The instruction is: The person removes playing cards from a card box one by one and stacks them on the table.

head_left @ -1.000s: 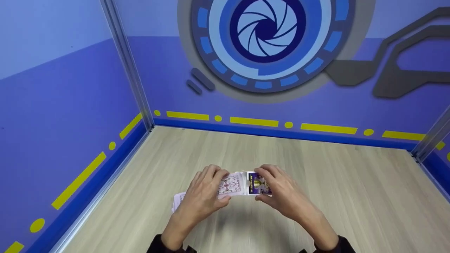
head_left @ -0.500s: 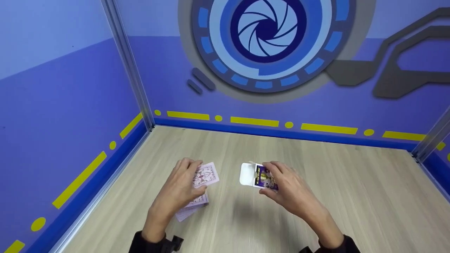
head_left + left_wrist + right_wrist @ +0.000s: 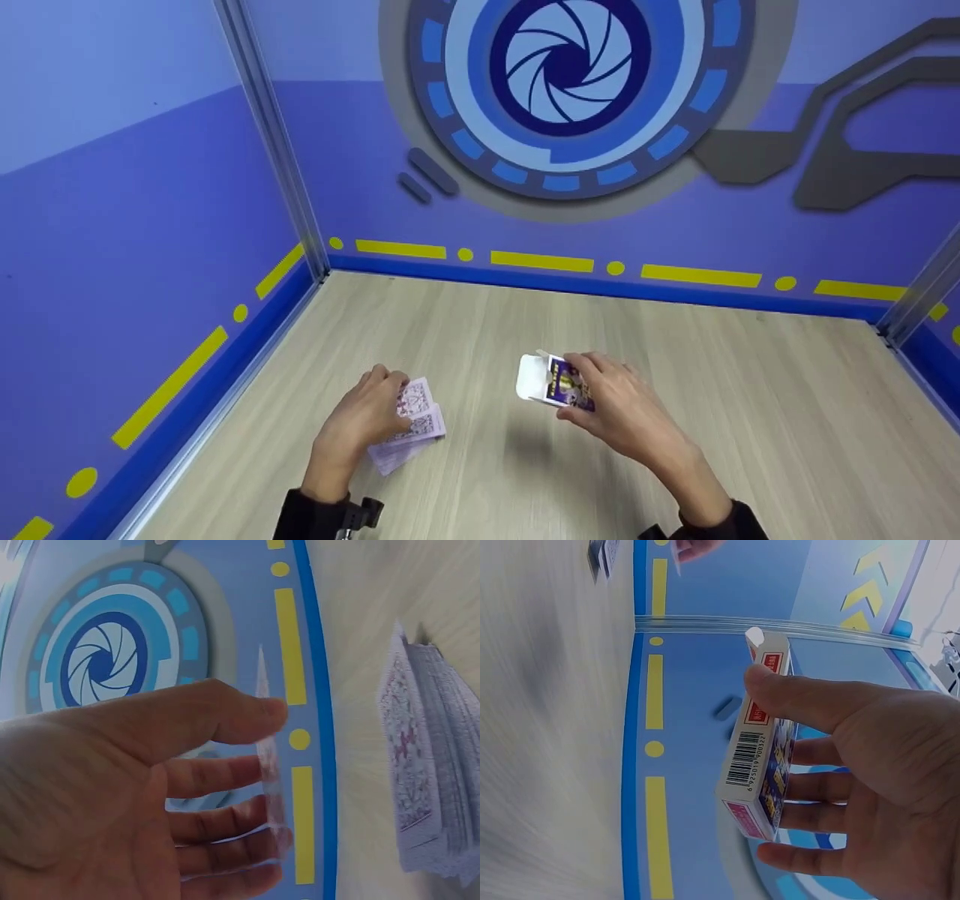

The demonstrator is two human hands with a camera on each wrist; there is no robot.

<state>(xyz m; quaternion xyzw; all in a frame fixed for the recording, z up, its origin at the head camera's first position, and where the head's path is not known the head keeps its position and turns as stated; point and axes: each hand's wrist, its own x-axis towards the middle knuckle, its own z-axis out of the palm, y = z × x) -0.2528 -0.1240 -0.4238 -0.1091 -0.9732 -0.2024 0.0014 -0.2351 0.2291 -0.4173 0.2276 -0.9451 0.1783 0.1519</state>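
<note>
My left hand (image 3: 361, 414) pinches a playing card (image 3: 414, 396) with a pink floral back between thumb and fingertips. Seen nearly edge-on in the left wrist view, the card (image 3: 264, 682) looks thin; whether it is one or a few I cannot tell. A fanned pile of cards (image 3: 394, 456) with matching backs lies on the table just below that hand. In my right hand (image 3: 626, 412) is a small card box (image 3: 559, 381), gripped by its long edges above the table. Its white end flap (image 3: 531, 376) hangs out to the left. The right wrist view shows the box's barcode side (image 3: 746, 757).
The pale wood tabletop (image 3: 480, 322) is bordered by a blue back wall (image 3: 345, 165) and a blue left wall (image 3: 135, 285). A metal corner post (image 3: 277, 142) stands where these walls meet.
The left hand has drawn away from the box to the left with its card, then come down to the pile. The right hand has shifted slightly right, still holding the box.
</note>
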